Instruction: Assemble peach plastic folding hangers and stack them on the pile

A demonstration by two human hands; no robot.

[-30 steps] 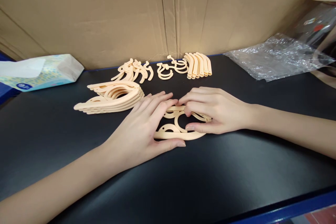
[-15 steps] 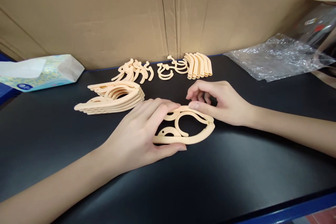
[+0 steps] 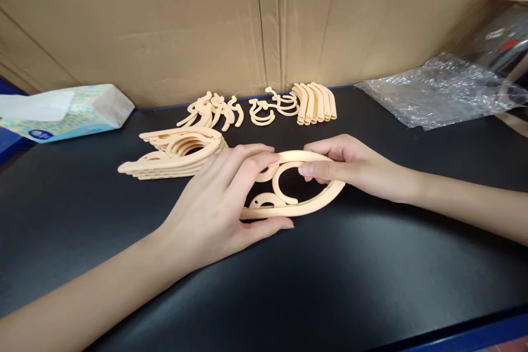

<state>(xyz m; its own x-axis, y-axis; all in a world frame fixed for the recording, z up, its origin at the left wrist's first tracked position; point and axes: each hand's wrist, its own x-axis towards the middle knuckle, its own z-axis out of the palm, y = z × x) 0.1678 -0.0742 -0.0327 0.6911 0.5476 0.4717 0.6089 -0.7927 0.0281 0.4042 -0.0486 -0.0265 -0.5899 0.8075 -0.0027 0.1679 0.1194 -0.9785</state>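
A cream plastic folding clothes hanger (image 3: 307,208) lies folded between my two hands, its curved hook tucked inside the two arms. My left hand (image 3: 216,203) is wrapped over its left part, fingers on the far arm and thumb along the near one. At the other end, my right hand (image 3: 357,168) pinches the far arm, thumb on top and fingertips passing beneath. Just left of the held hanger sits a stack of folded hangers (image 3: 177,165) of the same colour, partly behind my left hand.
Toward the back of the black table (image 3: 330,286) lie loose curved pieces (image 3: 214,111), several hooks (image 3: 264,120) and a row of hanger arms (image 3: 315,103). A tissue pack (image 3: 82,113) is at left, clear plastic bags (image 3: 437,91) at right. Cardboard (image 3: 185,22) stands behind.
My right hand has closed around the hanger's far arm near its right end. The hanger's right end has shifted slightly away and up. My left hand keeps its hold.
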